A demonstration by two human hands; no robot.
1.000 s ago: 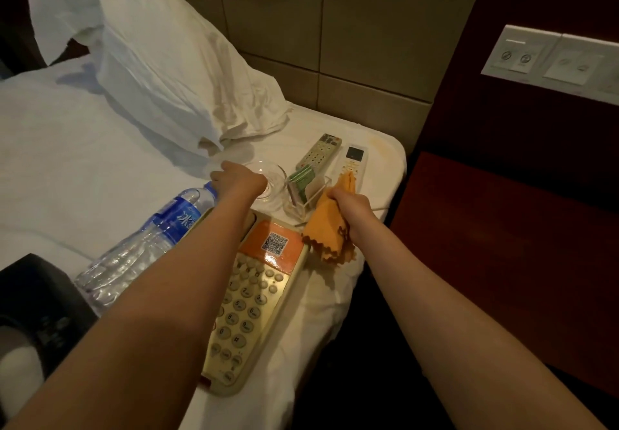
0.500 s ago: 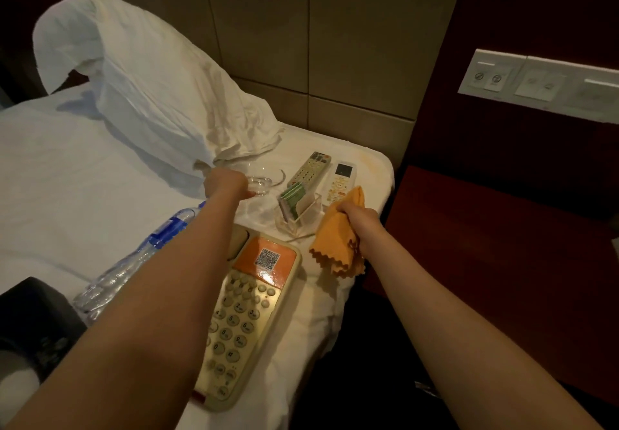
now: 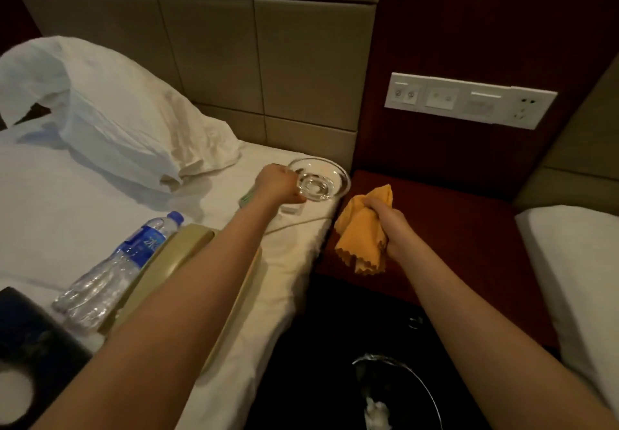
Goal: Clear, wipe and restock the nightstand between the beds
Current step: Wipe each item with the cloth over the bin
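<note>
Looks like the put-back step, though maybe still wiping. Holds a round glass dish (image 3: 321,181) by its left rim with the left hand (image 3: 279,185), fingers curled round that rim. Carries it just over the right edge of the bed (image 3: 284,282), right beside the left edge of the nightstand (image 3: 452,228). Grips a bunched orange cloth (image 3: 361,235) tight in the right hand (image 3: 390,228), by the nightstand's front left corner; cannot tell if touching the top.

Next, most likely: move the dish across over the dark red top and set it down flat and softly, being glass. After that, bring over the phone (image 3: 187,245) and the water bottle (image 3: 134,255), both lying on the bed.

About the dish: round, so no long side; open side up, tipped a little toward the camera. About the cloth: hanging down from the fist, long way running top to bottom.
</note>
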